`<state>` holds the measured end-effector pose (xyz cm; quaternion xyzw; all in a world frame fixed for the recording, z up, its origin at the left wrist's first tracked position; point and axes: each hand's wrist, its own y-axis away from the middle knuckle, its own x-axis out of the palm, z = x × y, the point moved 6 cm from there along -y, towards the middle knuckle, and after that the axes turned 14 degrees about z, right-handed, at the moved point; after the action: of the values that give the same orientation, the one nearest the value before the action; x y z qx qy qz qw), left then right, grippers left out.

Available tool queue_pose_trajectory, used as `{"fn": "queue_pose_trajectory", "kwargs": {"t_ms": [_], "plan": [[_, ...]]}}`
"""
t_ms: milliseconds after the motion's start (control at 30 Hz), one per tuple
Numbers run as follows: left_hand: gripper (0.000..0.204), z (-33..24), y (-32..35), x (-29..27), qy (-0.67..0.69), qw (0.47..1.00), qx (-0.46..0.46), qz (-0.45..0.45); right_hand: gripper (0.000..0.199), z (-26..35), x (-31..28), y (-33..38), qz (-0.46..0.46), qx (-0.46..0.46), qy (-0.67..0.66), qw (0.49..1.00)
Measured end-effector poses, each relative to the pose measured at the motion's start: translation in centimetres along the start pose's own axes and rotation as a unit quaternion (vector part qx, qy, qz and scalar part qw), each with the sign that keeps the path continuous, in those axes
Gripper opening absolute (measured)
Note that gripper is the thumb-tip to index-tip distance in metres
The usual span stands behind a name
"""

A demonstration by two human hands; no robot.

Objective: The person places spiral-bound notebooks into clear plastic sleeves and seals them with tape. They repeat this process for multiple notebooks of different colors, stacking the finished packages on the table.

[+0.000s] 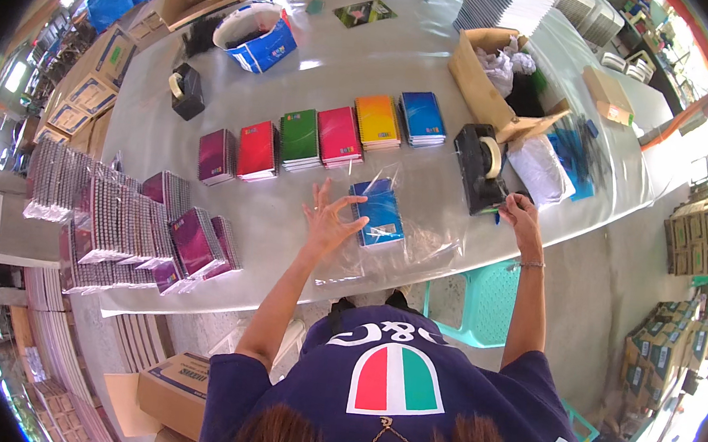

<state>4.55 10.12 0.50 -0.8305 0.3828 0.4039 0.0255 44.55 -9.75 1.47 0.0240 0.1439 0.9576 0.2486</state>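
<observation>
A blue spiral notebook [378, 215] lies near the table's front edge, on or inside clear plastic film [428, 243] that spreads to its right. My left hand [333, 223] has its thumb and index finger resting on the notebook's left side, with the other fingers spread apart. At the right, my right hand [521, 220] pinches at the near end of a black tape dispenser [474, 177], where the tape comes off; the clear strip itself is hard to see. Behind the notebook stand short stacks of notebooks: maroon [216, 157], red [257, 149], green [300, 139], pink [340, 136], yellow [378, 122] and blue [423, 118].
Piles of wrapped maroon notebooks [122, 222] fill the table's left side. Farther back are a second tape dispenser [187, 93], a blue-and-white tub [256, 40] and an open carton [476, 76]. A white packet [541, 170] lies right of the near dispenser. A green stool [481, 304] stands below the edge.
</observation>
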Motion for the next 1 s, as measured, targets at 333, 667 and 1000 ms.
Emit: {"fn": "queue_pose_trajectory", "kwargs": {"t_ms": [333,667,1000], "plan": [[0.053,-0.1,0.5,-0.4,-0.002,1.000,-0.001,-0.015,0.019,-2.8,-0.6,3.4,-0.095,0.113,0.319,0.936],[0.056,0.3,0.3,-0.3,-0.017,1.000,-0.016,0.014,0.017,5.6,23.3,0.8,0.278,-0.109,0.277,0.914],[0.050,-1.5,1.8,0.5,-0.103,0.992,0.034,-0.068,0.023,3.3,30.0,-3.6,0.346,-0.140,0.429,0.823]]}}
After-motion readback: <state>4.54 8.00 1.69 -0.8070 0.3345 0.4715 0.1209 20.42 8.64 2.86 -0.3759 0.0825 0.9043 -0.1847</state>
